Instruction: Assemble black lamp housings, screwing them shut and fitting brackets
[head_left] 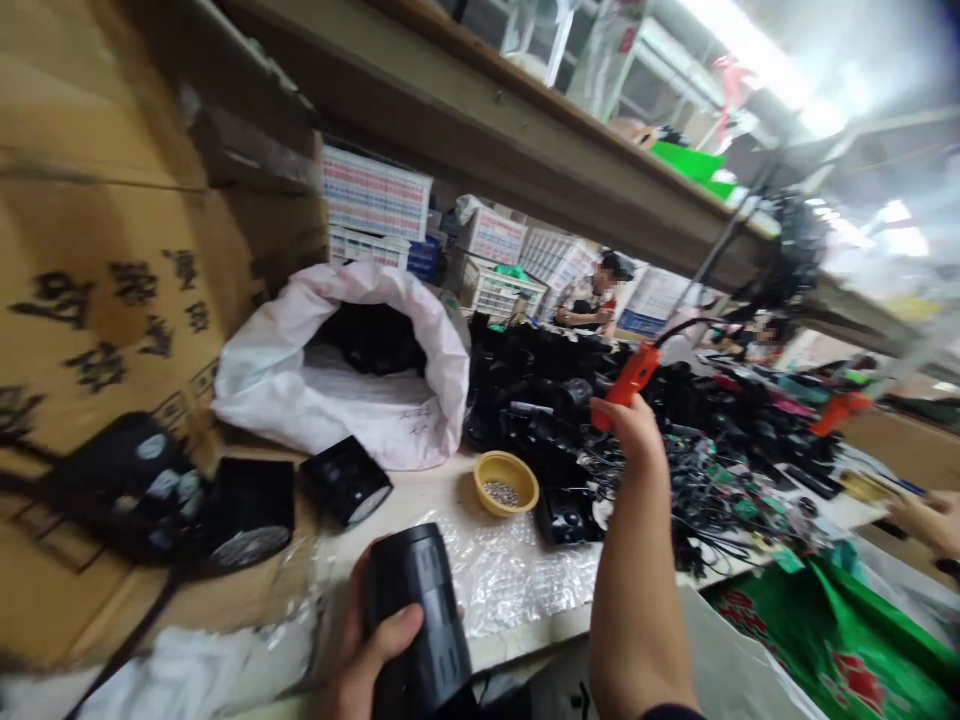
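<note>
At the bottom centre, my left hand (358, 655) is wrapped round a black plastic housing (424, 610) with slots along its side, held tilted near the table's front edge. Farther forward, my right hand (636, 425) grips an orange electric screwdriver (634, 375) whose cord runs up to the right. The screwdriver is apart from the housing; its tip cannot be made out. Between the hands stands a yellow bowl (495, 508) with small metal screws (500, 491) in it. Clear bubble wrap (525, 585) lies on the table below the bowl.
A white sack (262, 375) with black contents lies open at the left, near a cardboard box (112, 215). Black square parts (345, 482) sit before it. Black parts and cables (675, 480) are heaped at right, beside a green bag (847, 620). A co-worker's hand (934, 520) shows far right.
</note>
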